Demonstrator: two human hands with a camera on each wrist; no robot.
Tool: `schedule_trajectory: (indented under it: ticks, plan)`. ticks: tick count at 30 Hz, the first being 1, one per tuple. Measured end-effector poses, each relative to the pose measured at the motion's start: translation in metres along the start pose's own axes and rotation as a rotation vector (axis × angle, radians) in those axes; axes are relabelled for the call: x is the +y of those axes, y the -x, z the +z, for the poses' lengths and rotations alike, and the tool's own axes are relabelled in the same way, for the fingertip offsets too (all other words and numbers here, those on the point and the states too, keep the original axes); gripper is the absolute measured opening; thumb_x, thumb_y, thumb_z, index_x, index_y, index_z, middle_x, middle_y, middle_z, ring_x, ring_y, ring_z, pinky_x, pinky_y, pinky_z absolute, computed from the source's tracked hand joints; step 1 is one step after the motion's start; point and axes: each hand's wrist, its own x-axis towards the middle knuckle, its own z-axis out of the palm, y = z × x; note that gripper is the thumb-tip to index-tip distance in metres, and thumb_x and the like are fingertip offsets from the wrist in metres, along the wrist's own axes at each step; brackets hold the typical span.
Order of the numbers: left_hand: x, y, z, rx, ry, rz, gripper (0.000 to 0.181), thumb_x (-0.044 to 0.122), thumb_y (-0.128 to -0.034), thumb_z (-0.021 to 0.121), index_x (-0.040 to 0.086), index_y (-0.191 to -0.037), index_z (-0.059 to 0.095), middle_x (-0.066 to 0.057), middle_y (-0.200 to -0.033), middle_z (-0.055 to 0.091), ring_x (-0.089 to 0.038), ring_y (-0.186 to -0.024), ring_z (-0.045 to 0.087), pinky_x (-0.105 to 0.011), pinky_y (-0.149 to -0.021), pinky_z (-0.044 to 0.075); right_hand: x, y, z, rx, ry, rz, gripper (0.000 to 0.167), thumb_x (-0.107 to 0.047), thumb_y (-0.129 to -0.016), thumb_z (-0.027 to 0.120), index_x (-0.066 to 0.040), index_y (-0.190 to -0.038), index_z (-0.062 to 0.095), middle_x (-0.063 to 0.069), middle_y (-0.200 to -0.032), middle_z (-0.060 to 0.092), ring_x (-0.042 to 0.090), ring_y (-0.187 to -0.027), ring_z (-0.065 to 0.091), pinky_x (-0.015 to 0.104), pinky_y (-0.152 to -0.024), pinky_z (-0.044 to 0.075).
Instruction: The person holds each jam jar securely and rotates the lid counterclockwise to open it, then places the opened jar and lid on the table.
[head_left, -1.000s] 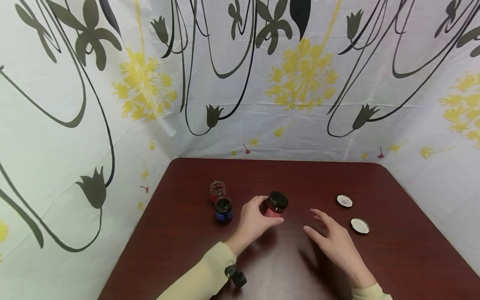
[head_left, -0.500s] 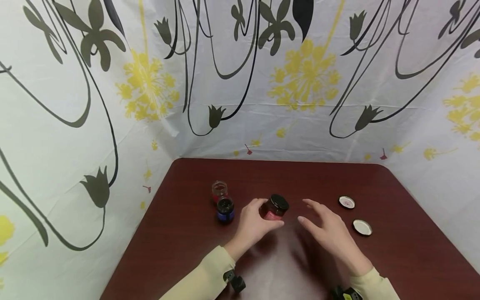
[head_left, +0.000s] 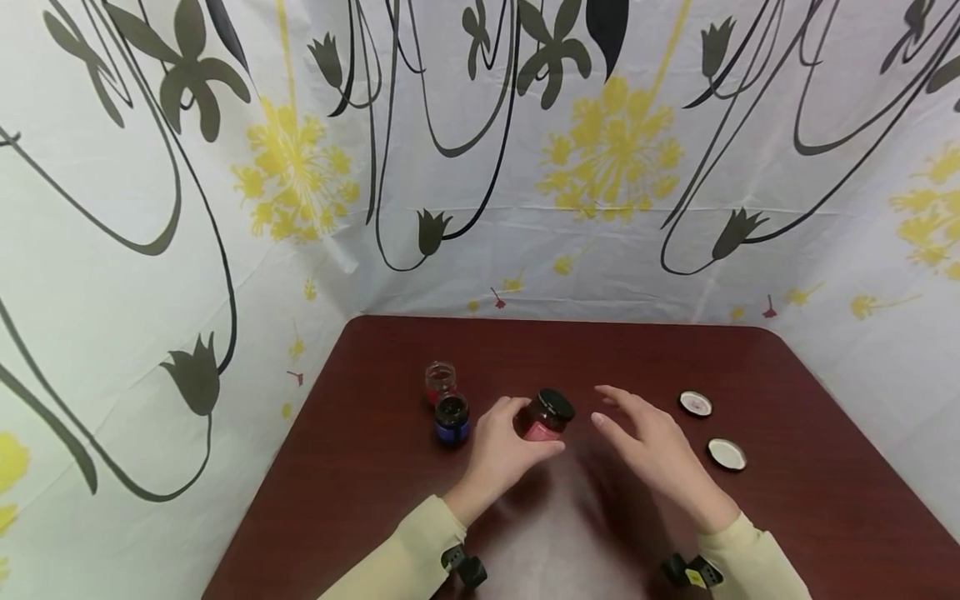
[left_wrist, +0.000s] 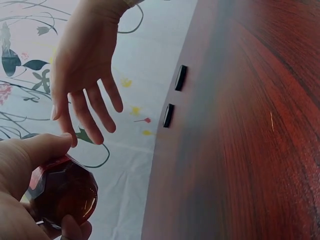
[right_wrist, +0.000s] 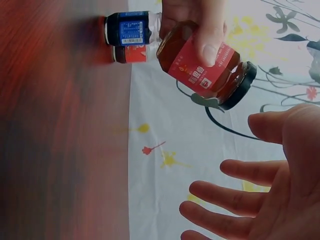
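My left hand (head_left: 504,442) grips a glass jar (head_left: 545,417) with a red label and a black lid (right_wrist: 241,86), held tilted above the table. In the right wrist view its thumb lies across the label (right_wrist: 200,72). The lid is on the jar and faces my right hand (head_left: 660,454). That hand hovers a short way to the right of the jar, apart from it, with fingers spread and nothing in them. In the left wrist view the jar's faceted glass base (left_wrist: 67,195) shows, amber-dark inside.
Left of the held jar stand two lidless jars, one with a blue label (head_left: 452,423) and one with a red label (head_left: 440,382) behind it. Two lids, a far one (head_left: 696,404) and a nearer one (head_left: 727,455), lie inside-up at the right of the brown table (head_left: 585,346). Patterned cloth hangs behind.
My right hand has moved up and left, closer to the jar. The left hand keeps its grip on the jar with little movement. The head view has shifted slightly.
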Motion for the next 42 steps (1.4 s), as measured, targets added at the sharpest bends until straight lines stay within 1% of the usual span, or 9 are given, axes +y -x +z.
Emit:
schedule_trajectory:
  ticks: [4, 11, 17, 20, 23, 30, 36, 38, 42]
  plan:
    - [0.001, -0.001, -0.001, 0.012, -0.008, 0.008, 0.068, 0.059, -0.0654, 0.088, 0.020, -0.117, 0.070, 0.013, -0.099, 0.059, -0.008, -0.089, 0.058, -0.030, -0.074, 0.050, -0.004, -0.007, -0.002, -0.009, -0.004, -0.002, 0.053, -0.054, -0.101, 0.051, -0.027, -0.146, 0.051, 0.000, -0.131, 0.062, 0.025, -0.122, 0.058, 0.053, -0.094, 0.046]
    - [0.005, -0.001, -0.003, 0.024, -0.014, 0.024, 0.069, 0.062, -0.0663, 0.087, 0.018, -0.117, 0.069, 0.012, -0.098, 0.058, -0.008, -0.086, 0.056, -0.027, -0.069, 0.049, -0.008, -0.017, -0.001, -0.004, -0.014, -0.035, 0.046, -0.054, -0.102, 0.051, -0.029, -0.141, 0.056, -0.005, -0.127, 0.064, 0.017, -0.115, 0.061, 0.047, -0.089, 0.049]
    - [0.009, -0.003, -0.002, 0.052, -0.037, 0.064, 0.069, 0.065, -0.0662, 0.086, 0.017, -0.114, 0.071, 0.012, -0.097, 0.058, -0.007, -0.084, 0.056, -0.026, -0.068, 0.048, -0.012, -0.026, 0.001, -0.009, -0.017, -0.058, 0.043, -0.053, -0.102, 0.051, -0.028, -0.137, 0.060, -0.003, -0.129, 0.064, 0.016, -0.115, 0.061, 0.046, -0.089, 0.050]
    - [0.010, -0.003, -0.002, 0.070, -0.048, 0.090, 0.069, 0.065, -0.0660, 0.086, 0.016, -0.112, 0.071, 0.012, -0.095, 0.057, -0.007, -0.081, 0.055, -0.025, -0.066, 0.047, -0.015, -0.029, 0.001, -0.021, -0.027, -0.059, 0.044, -0.054, -0.102, 0.050, -0.027, -0.135, 0.062, -0.005, -0.129, 0.064, 0.016, -0.117, 0.060, 0.046, -0.089, 0.050]
    - [0.012, -0.002, -0.002, 0.087, -0.053, 0.119, 0.067, 0.064, -0.0658, 0.086, 0.016, -0.110, 0.072, 0.012, -0.092, 0.056, -0.006, -0.079, 0.054, -0.024, -0.064, 0.045, -0.018, -0.032, 0.000, -0.035, -0.043, -0.049, 0.044, -0.056, -0.102, 0.049, -0.027, -0.131, 0.064, -0.009, -0.124, 0.064, 0.013, -0.114, 0.061, 0.045, -0.089, 0.050]
    - [0.013, -0.002, 0.002, 0.123, -0.065, 0.181, 0.064, 0.061, -0.0665, 0.087, 0.015, -0.108, 0.072, 0.011, -0.088, 0.054, -0.005, -0.076, 0.052, -0.022, -0.061, 0.044, -0.024, -0.036, 0.003, -0.030, -0.040, -0.059, 0.037, -0.057, -0.103, 0.046, -0.031, -0.112, 0.071, -0.015, -0.104, 0.066, 0.007, -0.095, 0.063, 0.040, -0.081, 0.050]
    - [0.014, 0.000, 0.004, 0.144, -0.064, 0.206, 0.058, 0.055, -0.0668, 0.090, 0.016, -0.106, 0.071, 0.011, -0.089, 0.054, -0.005, -0.078, 0.052, -0.021, -0.062, 0.045, -0.031, -0.039, 0.005, -0.033, -0.004, -0.053, 0.042, -0.060, -0.101, 0.045, -0.030, -0.111, 0.071, -0.013, -0.104, 0.066, 0.009, -0.095, 0.064, 0.042, -0.081, 0.050]
    - [0.013, 0.000, 0.005, 0.155, -0.072, 0.217, 0.056, 0.055, -0.0669, 0.090, 0.017, -0.103, 0.070, 0.012, -0.088, 0.055, -0.005, -0.078, 0.052, -0.021, -0.063, 0.045, -0.034, -0.040, 0.006, -0.025, 0.017, -0.043, 0.044, -0.063, -0.100, 0.045, -0.029, -0.110, 0.072, -0.013, -0.104, 0.067, 0.009, -0.095, 0.064, 0.042, -0.081, 0.050]
    - [0.014, 0.000, 0.006, 0.159, -0.087, 0.229, 0.054, 0.058, -0.0679, 0.088, 0.020, -0.100, 0.069, 0.013, -0.088, 0.054, -0.004, -0.078, 0.052, -0.021, -0.063, 0.045, -0.038, -0.041, 0.010, -0.001, 0.066, -0.020, 0.045, -0.067, -0.098, 0.044, -0.032, -0.102, 0.072, -0.016, -0.096, 0.067, 0.008, -0.087, 0.063, 0.040, -0.074, 0.049]
